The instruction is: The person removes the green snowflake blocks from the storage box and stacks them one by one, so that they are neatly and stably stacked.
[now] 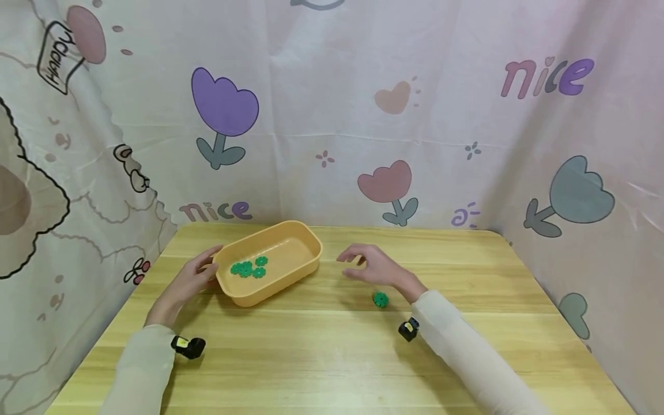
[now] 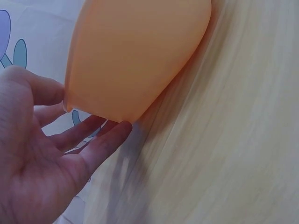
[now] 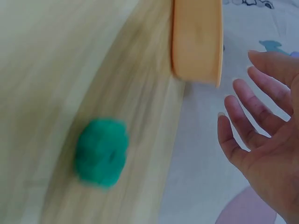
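Observation:
At the left end of a yellow-orange plastic bin, my left hand holds its corner. In the left wrist view the thumb is at the bin's rim and the fingertips reach along its lower edge. Several green notched discs lie inside, towards the left end. My right hand hovers right of the bin with loosely bent fingers, spread apart in the right wrist view, and nothing between them. Below its wrist, one more green disc lies on the table, blurred in the right wrist view.
The light wooden table is bordered at the back and sides by a printed curtain. Small black cameras are strapped to both wrists, the right one near the loose disc.

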Demonstrator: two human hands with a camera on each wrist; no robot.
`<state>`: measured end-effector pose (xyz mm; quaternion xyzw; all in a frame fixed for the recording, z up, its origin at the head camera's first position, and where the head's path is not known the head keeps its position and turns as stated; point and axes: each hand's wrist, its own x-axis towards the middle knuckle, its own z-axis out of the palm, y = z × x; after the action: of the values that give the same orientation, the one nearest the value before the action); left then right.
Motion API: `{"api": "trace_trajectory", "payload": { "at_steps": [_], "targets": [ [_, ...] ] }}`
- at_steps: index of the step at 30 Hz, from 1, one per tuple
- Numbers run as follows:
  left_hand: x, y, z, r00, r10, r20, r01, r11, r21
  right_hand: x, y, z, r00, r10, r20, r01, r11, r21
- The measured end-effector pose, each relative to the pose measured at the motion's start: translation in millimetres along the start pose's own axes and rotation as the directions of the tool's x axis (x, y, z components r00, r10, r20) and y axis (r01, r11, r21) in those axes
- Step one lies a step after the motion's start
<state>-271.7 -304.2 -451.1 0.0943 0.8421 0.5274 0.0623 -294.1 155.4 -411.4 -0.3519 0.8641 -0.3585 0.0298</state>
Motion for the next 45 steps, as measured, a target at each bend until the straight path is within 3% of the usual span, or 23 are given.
{"api": "trace_trajectory", "payload": {
  "at_steps": [5, 10, 14, 25, 33, 37, 45],
  "targets": [
    [2.1, 2.2, 0.0, 1.000, -0.003, 0.010, 0.003, 1.000, -0.003, 28.9, -11.5, 13.8, 0.999, -0.046, 0.012, 0.046, 0.999, 0.013],
    [1.1, 0.1, -2.1, 0.999, 0.045, 0.025, -0.044, 0.998, -0.049, 58.3, -21.6, 31.8, 0.995, -0.098, 0.010, 0.098, 0.994, 0.039],
    [0.0, -1.0, -3.0, 0.997, 0.077, 0.024, -0.075, 0.995, -0.068, 80.4, -29.0, 47.1, 0.995, -0.100, 0.004, 0.100, 0.993, 0.064],
    [-1.3, -1.1, -5.0, 0.998, 0.057, 0.018, -0.056, 0.996, -0.071, 135.8, -44.1, 92.5, 0.993, -0.085, 0.078, 0.082, 0.996, 0.041],
    [-2.9, 0.4, -5.9, 0.999, 0.048, -0.002, -0.048, 0.998, -0.047, 159.6, -57.6, 116.4, 0.986, 0.017, 0.164, -0.020, 1.000, 0.021],
    [-3.2, 0.5, -6.5, 0.998, 0.056, 0.001, -0.056, 0.997, -0.044, 165.8, -60.5, 120.0, 0.978, 0.072, 0.195, -0.078, 0.997, 0.023],
    [1.6, 0.0, -0.2, 0.998, 0.057, 0.018, -0.056, 0.995, -0.079, 168.8, -55.7, 121.1, 0.969, 0.116, 0.219, -0.117, 0.993, -0.010]
  ]
}}
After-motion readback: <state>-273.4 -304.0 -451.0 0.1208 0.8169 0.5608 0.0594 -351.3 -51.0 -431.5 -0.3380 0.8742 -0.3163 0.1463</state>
